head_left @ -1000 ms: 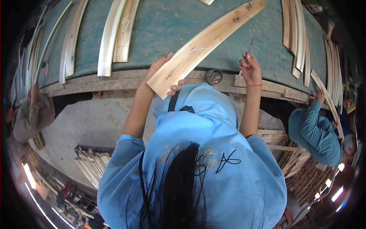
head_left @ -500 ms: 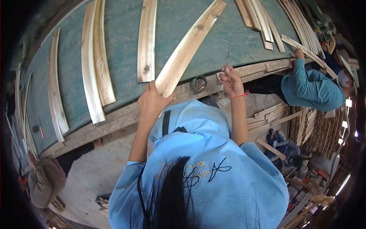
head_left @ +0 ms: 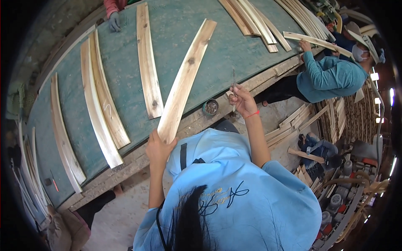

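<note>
My left hand [head_left: 160, 147] is closed around the near end of a long, flat wooden board [head_left: 186, 77] with dark knots. The board slants away over the green tabletop [head_left: 121, 46], its far end to the right. Raised beside the table edge, my right hand [head_left: 243, 101] pinches a thin, narrow tool [head_left: 234, 79] with a slim pointed tip; its exact kind is not clear. Between my hands, at the table's near edge, stands a small round tin [head_left: 210, 107] with dark bits inside.
More boards [head_left: 148, 62] lie spread on the table, with stacks at the far right. A co-worker in a teal top [head_left: 331, 79] handles a strip on the right. Another person's gloved hand [head_left: 114, 21] rests at the far edge. Machinery [head_left: 337, 201] stands behind at right.
The view has shifted, so the table and boards sit lower and further left. The gloved hand has come into sight at the far edge. Both my hands keep their holds.
</note>
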Tool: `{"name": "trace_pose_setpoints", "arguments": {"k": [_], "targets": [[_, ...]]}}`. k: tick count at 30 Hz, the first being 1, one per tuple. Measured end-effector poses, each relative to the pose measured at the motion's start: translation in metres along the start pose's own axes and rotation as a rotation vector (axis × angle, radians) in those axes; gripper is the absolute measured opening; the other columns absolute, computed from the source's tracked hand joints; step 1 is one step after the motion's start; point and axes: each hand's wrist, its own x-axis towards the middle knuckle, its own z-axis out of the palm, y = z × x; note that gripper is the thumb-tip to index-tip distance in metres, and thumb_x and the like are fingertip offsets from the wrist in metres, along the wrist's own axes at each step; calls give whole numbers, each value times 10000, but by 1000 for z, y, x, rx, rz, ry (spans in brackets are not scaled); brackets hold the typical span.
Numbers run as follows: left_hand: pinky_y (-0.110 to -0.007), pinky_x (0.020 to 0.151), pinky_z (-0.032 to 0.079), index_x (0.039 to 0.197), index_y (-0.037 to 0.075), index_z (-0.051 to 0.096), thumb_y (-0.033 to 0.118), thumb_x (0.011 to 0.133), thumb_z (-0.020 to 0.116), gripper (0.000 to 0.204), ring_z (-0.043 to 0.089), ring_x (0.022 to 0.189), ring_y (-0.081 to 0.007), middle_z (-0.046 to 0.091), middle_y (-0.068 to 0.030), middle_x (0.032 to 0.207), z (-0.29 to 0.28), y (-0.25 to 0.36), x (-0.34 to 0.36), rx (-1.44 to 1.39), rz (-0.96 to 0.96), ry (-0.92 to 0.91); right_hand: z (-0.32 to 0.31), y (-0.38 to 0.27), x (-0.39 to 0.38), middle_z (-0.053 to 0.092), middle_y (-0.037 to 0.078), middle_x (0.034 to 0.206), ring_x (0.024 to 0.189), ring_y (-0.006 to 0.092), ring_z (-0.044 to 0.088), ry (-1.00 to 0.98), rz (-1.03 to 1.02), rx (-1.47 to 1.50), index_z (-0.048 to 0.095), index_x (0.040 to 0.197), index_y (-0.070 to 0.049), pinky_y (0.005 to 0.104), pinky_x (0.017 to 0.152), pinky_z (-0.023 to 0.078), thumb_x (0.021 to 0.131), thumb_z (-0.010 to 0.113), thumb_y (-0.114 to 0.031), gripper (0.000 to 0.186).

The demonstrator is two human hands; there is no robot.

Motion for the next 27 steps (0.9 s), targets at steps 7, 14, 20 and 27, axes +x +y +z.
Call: {"name": "trace_pose_setpoints", "arguments": {"k": [7, 14, 20, 27], "targets": [[-451, 617, 508, 1289, 25, 435, 450, 625, 763, 853, 616, 735, -364, 569, -189, 870, -5, 3, -5, -23, 18, -29, 19, 8, 34, 615, 54, 740, 579, 102, 553, 166, -35, -649, 653, 962, 42, 255, 503, 424, 820, 651, -108, 207], [-425, 551, 498, 1392, 116, 367, 449, 630, 763, 921, 593, 637, -321, 527, -140, 782, -1, -1, -7, -7, 44, -60, 29, 34, 123, 645, 99, 773, 629, 174, 618, 199, -196, -1064, 700, 902, -14, 300, 588, 486, 783, 663, -105, 153], [-426, 551, 496, 1392, 137, 375, 437, 614, 774, 924, 592, 635, -312, 522, -127, 780, 6, -8, -8, -67, 22, -53, 32, 56, 150, 634, 163, 858, 792, 327, 613, 193, -630, -1453, 714, 891, -72, 380, 719, 488, 757, 661, -87, 145], [-408, 530, 495, 1376, 143, 409, 429, 591, 786, 917, 586, 624, -293, 515, -117, 774, 11, -11, -8, -40, 35, -11, 37, 63, 143, 592, 138, 808, 752, 304, 602, 167, -746, -1524, 709, 877, -75, 387, 672, 488, 766, 641, -42, 134]]}}
